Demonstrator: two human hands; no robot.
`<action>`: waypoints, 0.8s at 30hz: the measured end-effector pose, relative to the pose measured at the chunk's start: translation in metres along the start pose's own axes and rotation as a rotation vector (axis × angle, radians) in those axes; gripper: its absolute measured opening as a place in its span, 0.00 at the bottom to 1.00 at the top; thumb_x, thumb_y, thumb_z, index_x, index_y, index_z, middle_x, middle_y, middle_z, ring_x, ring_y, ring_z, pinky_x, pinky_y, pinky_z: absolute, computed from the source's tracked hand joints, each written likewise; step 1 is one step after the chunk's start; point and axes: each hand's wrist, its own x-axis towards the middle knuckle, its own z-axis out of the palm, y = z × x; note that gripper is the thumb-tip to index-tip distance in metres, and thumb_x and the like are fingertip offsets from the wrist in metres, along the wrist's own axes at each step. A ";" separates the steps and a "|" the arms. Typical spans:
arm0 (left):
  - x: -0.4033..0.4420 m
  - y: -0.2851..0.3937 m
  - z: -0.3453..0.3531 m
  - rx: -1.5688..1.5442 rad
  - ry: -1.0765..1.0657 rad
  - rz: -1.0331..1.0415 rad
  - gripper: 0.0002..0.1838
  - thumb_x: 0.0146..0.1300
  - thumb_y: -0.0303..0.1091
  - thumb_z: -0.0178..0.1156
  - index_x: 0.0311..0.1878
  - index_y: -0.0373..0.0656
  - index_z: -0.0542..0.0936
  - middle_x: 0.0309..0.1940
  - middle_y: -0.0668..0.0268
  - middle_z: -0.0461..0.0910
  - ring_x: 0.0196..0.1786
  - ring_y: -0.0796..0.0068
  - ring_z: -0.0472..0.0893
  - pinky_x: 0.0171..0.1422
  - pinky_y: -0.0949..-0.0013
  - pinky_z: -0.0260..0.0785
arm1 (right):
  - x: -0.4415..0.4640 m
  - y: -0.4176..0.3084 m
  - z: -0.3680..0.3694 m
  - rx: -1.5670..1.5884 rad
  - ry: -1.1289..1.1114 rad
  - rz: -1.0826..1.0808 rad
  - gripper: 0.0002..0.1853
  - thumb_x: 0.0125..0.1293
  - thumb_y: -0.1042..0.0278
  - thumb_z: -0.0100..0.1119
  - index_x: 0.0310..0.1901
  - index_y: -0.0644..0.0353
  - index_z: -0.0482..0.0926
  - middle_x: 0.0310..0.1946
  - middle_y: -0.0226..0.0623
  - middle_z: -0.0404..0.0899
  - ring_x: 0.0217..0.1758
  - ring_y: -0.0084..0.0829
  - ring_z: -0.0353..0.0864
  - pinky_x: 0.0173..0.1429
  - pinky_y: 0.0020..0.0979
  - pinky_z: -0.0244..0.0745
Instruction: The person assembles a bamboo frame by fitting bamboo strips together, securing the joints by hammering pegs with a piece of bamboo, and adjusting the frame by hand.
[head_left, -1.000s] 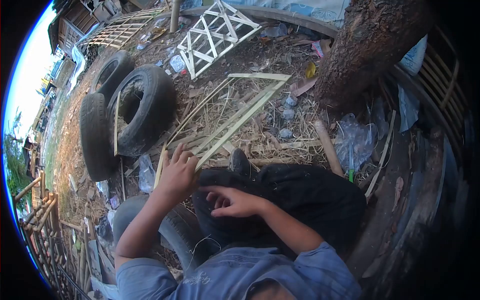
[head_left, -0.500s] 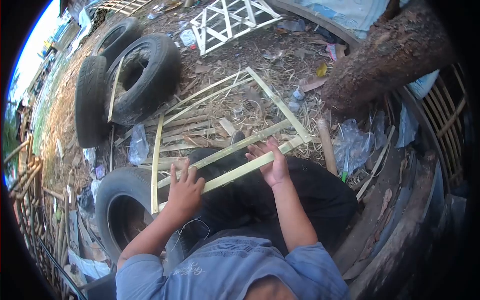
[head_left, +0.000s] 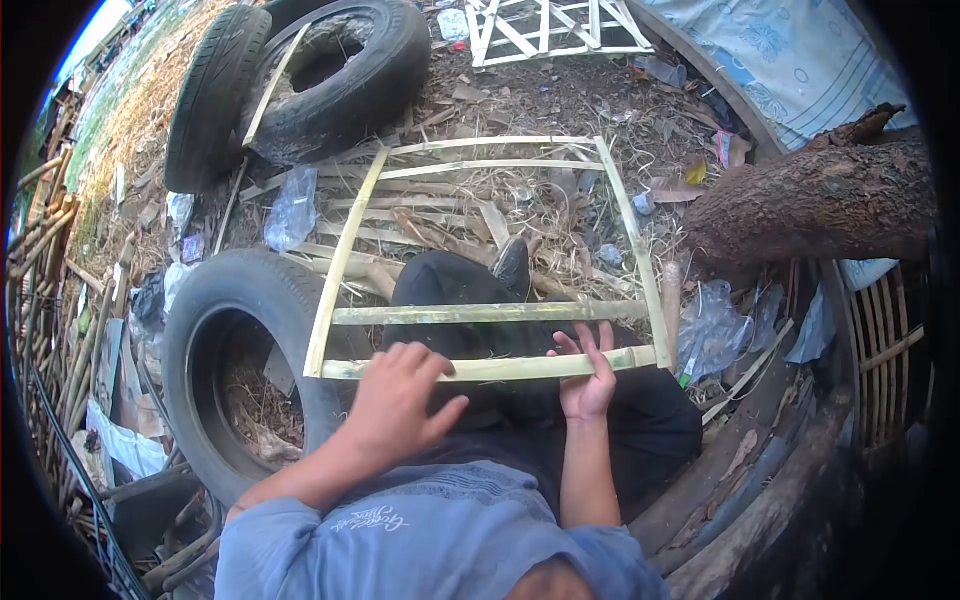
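Observation:
A bamboo frame (head_left: pixel 500 369) made of pale split strips lies level over my lap, with two side strips and several crosspieces. My right hand (head_left: pixel 588 382) holds its near strip close to the right corner, thumb on my side and fingers showing beyond the strip. On the left part of that same strip rests my left hand (head_left: pixel 395 400), its fingers lying over the top and its thumb stretched away from the bamboo. The crosspiece just beyond passes above my dark trousers.
A tire (head_left: pixel 250 275) stands at my left, and more tires (head_left: pixel 350 125) lie farther off. Another bamboo lattice (head_left: pixel 560 50) sits at the back. A tree trunk (head_left: pixel 810 210) juts in from the right. Plastic bags (head_left: pixel 710 315) and bamboo scraps litter the ground.
The bamboo frame has turned from slanting to nearly level across my view. My left thumb has come away from the strip, and my right hand has shifted toward the right corner.

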 end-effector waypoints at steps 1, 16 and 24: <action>0.002 -0.011 -0.006 0.025 -0.027 -0.077 0.22 0.54 0.45 0.71 0.47 0.43 0.79 0.43 0.57 0.77 0.49 0.57 0.76 0.52 0.58 0.66 | -0.006 -0.001 -0.002 0.002 0.005 -0.028 0.28 0.72 0.65 0.48 0.72 0.47 0.58 0.67 0.46 0.69 0.59 0.44 0.78 0.54 0.48 0.79; 0.070 -0.173 -0.022 -0.615 -0.357 -0.555 0.38 0.73 0.67 0.43 0.54 0.38 0.83 0.39 0.65 0.86 0.46 0.73 0.82 0.55 0.63 0.71 | -0.054 -0.045 -0.008 0.043 -0.020 -0.283 0.30 0.74 0.54 0.47 0.75 0.45 0.55 0.66 0.43 0.69 0.61 0.41 0.77 0.44 0.46 0.83; 0.134 -0.165 -0.005 0.004 -0.450 -0.562 0.51 0.60 0.78 0.51 0.52 0.27 0.80 0.43 0.46 0.84 0.47 0.50 0.84 0.56 0.57 0.73 | -0.037 -0.043 -0.002 0.084 0.010 -0.334 0.26 0.78 0.52 0.40 0.75 0.44 0.58 0.65 0.42 0.71 0.62 0.39 0.78 0.42 0.44 0.83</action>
